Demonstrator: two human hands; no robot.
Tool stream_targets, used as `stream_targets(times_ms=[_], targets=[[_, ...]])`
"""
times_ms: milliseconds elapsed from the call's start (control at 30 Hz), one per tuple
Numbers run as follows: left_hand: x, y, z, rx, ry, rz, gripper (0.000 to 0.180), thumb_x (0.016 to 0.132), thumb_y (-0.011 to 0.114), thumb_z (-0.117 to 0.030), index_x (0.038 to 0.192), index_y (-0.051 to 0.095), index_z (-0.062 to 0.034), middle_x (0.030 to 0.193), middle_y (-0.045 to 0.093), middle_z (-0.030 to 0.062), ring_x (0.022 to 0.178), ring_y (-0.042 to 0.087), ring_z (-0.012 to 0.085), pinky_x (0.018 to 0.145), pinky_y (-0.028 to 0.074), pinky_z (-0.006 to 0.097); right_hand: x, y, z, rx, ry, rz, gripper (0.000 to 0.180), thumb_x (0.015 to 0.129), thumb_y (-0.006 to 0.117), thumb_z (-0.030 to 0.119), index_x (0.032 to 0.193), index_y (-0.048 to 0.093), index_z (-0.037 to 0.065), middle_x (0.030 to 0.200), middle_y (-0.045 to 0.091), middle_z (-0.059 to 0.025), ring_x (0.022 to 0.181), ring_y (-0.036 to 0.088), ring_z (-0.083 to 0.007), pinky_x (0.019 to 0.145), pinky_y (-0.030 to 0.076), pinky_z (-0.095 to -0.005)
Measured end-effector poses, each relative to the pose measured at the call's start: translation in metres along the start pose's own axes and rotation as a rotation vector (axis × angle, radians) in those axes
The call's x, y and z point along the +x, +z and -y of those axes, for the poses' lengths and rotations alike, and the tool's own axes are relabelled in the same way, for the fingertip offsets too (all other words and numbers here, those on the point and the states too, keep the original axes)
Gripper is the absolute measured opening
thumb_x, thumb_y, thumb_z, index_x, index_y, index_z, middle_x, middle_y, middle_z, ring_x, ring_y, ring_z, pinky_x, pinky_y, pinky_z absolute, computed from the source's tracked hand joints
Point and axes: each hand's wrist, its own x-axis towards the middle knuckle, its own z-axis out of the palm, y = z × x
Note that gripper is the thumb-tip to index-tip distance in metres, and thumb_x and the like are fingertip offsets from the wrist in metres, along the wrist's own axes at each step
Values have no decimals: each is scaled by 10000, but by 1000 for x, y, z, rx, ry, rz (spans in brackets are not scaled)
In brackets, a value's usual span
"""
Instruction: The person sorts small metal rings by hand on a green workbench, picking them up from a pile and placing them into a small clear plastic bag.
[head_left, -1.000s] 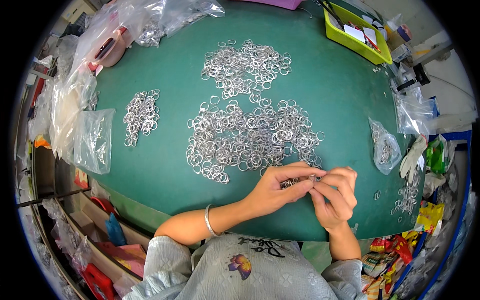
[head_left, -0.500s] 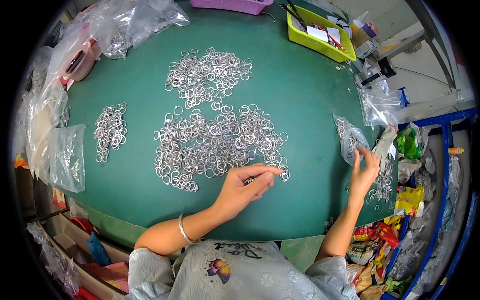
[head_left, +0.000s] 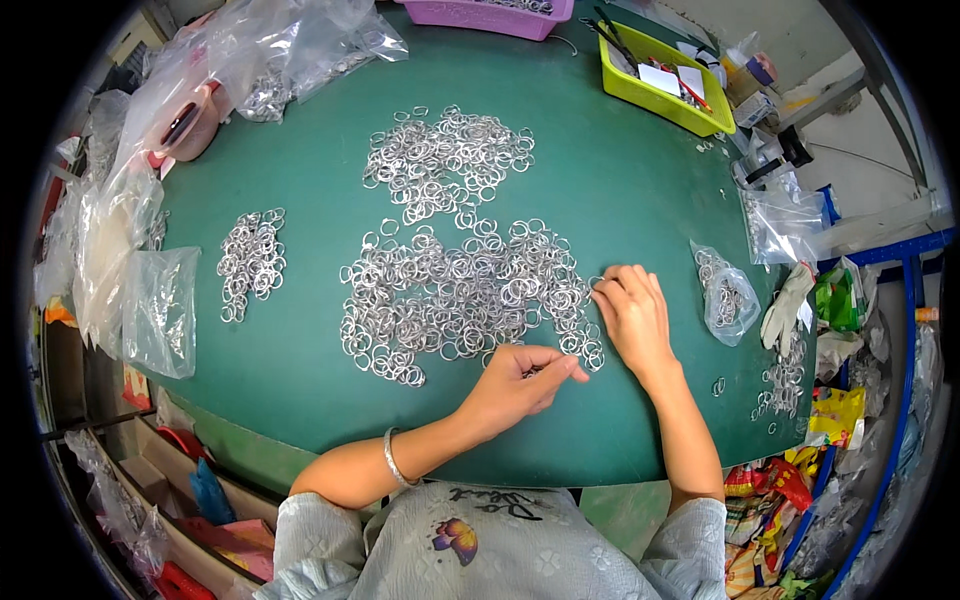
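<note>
Silvery metal rings lie in a broad pile [head_left: 450, 290] in front of me. My left hand [head_left: 522, 388] is closed at the pile's near right edge, thumb against the forefinger; shiny bits of rings show inside its curled fingers. At the right edge of the same pile, my right hand [head_left: 635, 315] is closed too, its fingertips pinched on a ring beside the others. Behind is a second ring pile [head_left: 445, 165], nearly touching the first. A smaller ring heap [head_left: 250, 262] lies apart on the left.
The green table [head_left: 640, 190] carries a clear bag of rings [head_left: 728, 300], a glove [head_left: 788, 305] and loose rings [head_left: 785, 380] at right. A yellow-green basket [head_left: 665, 95] and purple tray [head_left: 485, 18] stand at the back. Plastic bags [head_left: 160, 310] and a pink container [head_left: 193, 130] line the left.
My right hand has moved left from the clear bag to the right edge of the ring pile. My left hand stays by the pile. The whole view has shifted slightly.
</note>
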Motion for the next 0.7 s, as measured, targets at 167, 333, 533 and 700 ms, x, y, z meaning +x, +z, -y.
stream_targets(times_ms=[167,333,533,700], targets=[[-1,2,-1,26,125,-85,173,865,516,-126,958,592,0,553,411,-40,473,331,30,423,255,185,-17,-19,25,1152,628,-62,94,826,549,68,835,573,-23,808,594,-86,702,561,-169,640,440,-278],[-2,2,3,154,425,-161,303,774,613,-32,1072,560,-44,647,461,-41,581,406,29,533,348,172,-37,-37,69,1864,883,29,123,875,482,93,900,555,-2,850,593,-91,716,569,-173,648,454,-282],[-8,3,-6,158,368,-116,335,731,642,2,1059,583,-29,666,475,-34,625,430,32,587,381,180,-43,-37,79,2095,941,33,103,870,492,103,891,565,32,893,579,-62,836,528,-148,742,417,-306],[-8,4,-6,174,432,-96,304,728,629,22,1029,601,-17,680,501,-24,631,436,32,598,397,186,-46,-35,85,1963,901,5,102,868,490,92,891,565,27,904,577,-61,824,513,-136,756,399,-290]])
